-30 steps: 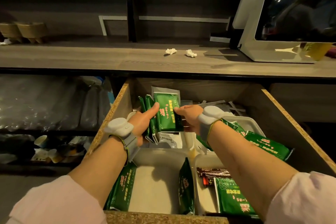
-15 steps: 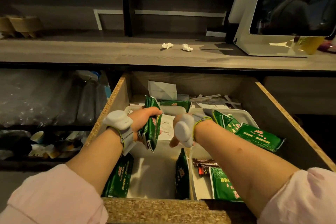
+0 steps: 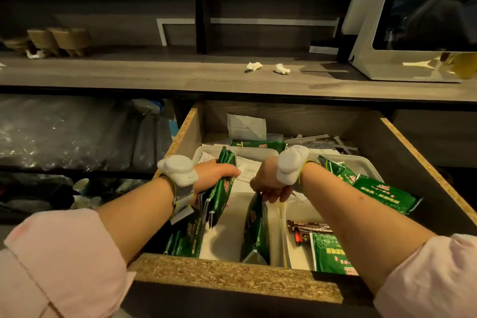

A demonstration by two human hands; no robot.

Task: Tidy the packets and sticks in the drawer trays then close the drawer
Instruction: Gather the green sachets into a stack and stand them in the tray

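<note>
The wooden drawer (image 3: 232, 273) stands open below me with white trays (image 3: 229, 237) inside. My left hand (image 3: 214, 175) is shut on a bunch of green packets (image 3: 220, 188), held upright over the left tray. My right hand (image 3: 268, 183) pinches the top edge of a single green packet (image 3: 255, 230) that stands upright against the tray's right wall. More green packets lie in the right trays (image 3: 384, 196) and at the tray's left wall (image 3: 185, 237). Dark brown sticks (image 3: 307, 230) lie in the near right tray.
A grey counter (image 3: 180, 75) runs above the drawer with two crumpled tissues (image 3: 268, 67) and a white screen terminal (image 3: 413, 20). White papers and clear-wrapped sticks (image 3: 317, 141) lie at the drawer's back. Open shelving with plastic-wrapped goods (image 3: 77, 137) is at the left.
Both hands came down from the back of the drawer toward the near left tray. The left hand kept its bunch of packets; the right hand let go of them and took the standing packet's top.
</note>
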